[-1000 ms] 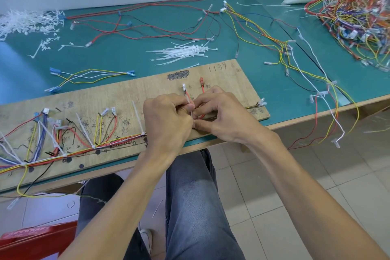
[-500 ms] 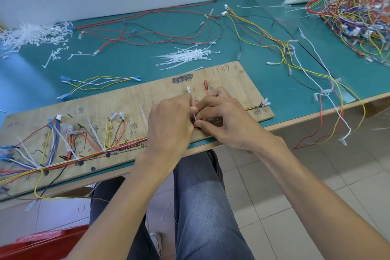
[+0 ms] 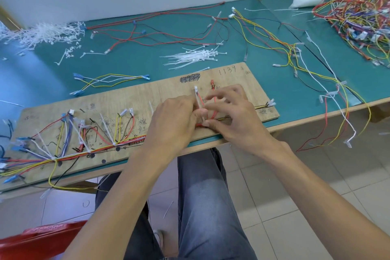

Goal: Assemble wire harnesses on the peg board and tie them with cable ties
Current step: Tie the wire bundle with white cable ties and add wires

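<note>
A long wooden peg board (image 3: 173,88) lies on the green table with a wire harness (image 3: 69,152) of red, yellow, white and blue wires strung along its near edge. White cable ties bind the harness at several points. My left hand (image 3: 173,120) pinches a white cable tie (image 3: 199,105) against the red wires (image 3: 213,112) near the board's right part. My right hand (image 3: 234,116) holds the same tie's lower end with thumb and forefinger, its other fingers spread and blurred.
A pile of loose white cable ties (image 3: 194,57) lies behind the board. Loose red, black and yellow wires (image 3: 164,36) spread across the table. A tangled heap of wires (image 3: 358,17) fills the right table. Cut tie scraps (image 3: 40,34) lie at far left.
The view has shifted slightly. My right hand's fingers have spread open above the red wires, while both hands stay on the cable tie at the same spot on the board.
</note>
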Motion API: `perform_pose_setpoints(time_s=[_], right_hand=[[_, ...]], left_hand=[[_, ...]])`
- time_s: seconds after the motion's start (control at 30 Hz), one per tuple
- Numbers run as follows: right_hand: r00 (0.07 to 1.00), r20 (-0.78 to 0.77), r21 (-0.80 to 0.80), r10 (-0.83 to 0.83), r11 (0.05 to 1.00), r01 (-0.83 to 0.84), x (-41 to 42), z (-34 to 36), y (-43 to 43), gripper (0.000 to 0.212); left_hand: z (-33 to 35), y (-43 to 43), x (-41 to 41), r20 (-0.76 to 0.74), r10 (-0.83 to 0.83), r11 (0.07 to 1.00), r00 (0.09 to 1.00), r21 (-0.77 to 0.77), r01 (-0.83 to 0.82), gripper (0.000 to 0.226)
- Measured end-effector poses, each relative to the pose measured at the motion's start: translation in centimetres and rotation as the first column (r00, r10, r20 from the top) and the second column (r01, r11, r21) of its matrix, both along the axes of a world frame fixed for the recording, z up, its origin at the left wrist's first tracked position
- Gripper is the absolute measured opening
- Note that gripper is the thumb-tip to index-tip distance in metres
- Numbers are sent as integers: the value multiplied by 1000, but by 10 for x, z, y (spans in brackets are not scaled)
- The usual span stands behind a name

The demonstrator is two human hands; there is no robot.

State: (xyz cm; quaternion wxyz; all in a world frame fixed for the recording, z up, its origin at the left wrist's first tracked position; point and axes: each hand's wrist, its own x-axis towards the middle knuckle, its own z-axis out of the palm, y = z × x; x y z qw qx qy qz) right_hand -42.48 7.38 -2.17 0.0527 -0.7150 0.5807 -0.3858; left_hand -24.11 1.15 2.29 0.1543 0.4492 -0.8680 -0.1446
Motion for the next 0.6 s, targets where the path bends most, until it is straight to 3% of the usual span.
perform_pose_setpoints(time_s=[0.13,0.27,0.4,0.6], right_hand=[[989,-86,145,-118,981,130,-28,17,11,47],[971,-231,382,-62,912,149,-66,30,21,29],[965,-264,419,-8,900,122,-82,35,18,9],[949,-313,394,27,913,104,-91,30,12,16]], left_hand=[[-2,2,9,42,-50,997,998,67,47,24],[-11,10,4,129,-22,997,991,-74,31,21],[-16,13,-1,115,21,985,993,-171,-1,18],[-19,15,-6,160,16,963,987,-267,28,21]])
